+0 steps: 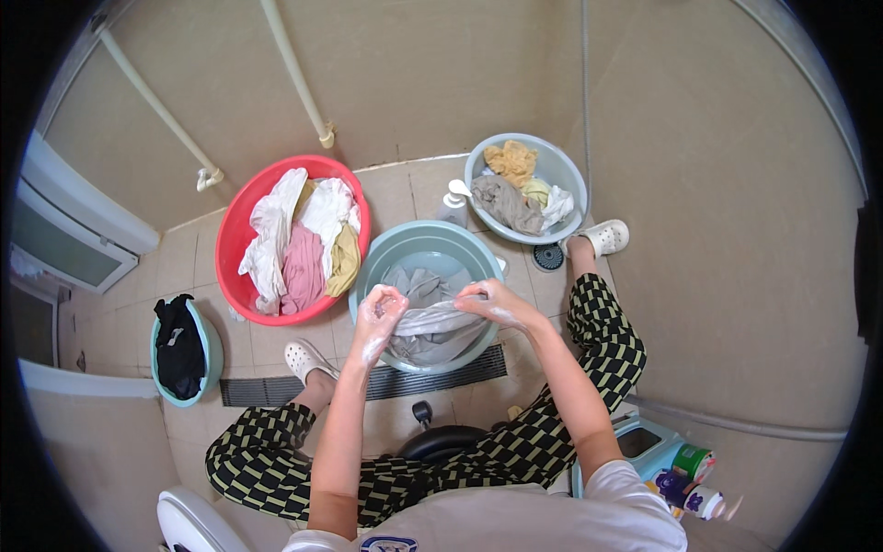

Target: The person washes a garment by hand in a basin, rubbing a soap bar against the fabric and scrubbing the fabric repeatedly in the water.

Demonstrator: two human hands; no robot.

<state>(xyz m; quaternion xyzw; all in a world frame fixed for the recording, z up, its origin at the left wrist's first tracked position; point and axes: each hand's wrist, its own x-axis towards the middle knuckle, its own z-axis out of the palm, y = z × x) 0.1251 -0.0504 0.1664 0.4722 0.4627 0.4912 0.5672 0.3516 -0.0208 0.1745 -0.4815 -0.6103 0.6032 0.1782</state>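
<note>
A wet grey garment (431, 341) lies partly in the blue-green plastic basin (452, 241) between my feet, with some water behind it. Both hands hold a stretch of its cloth above the basin. My left hand (383, 309) grips the left end with curled fingers, and white suds coat the hand and wrist. On the right, my right hand (493, 301) pinches the other end between thumb and fingers, suds along its edge. Between them the fabric sags in a band. The garment's lower folds rest inside the basin.
A red basin (227, 265) of clothes stands left, a pale blue basin (572, 172) of clothes at back right. Beside them are a pump bottle (453, 205) and round drain cover (548, 257). A small tub (212, 352) holds black cloth. A floor grate (269, 391) runs behind my basin.
</note>
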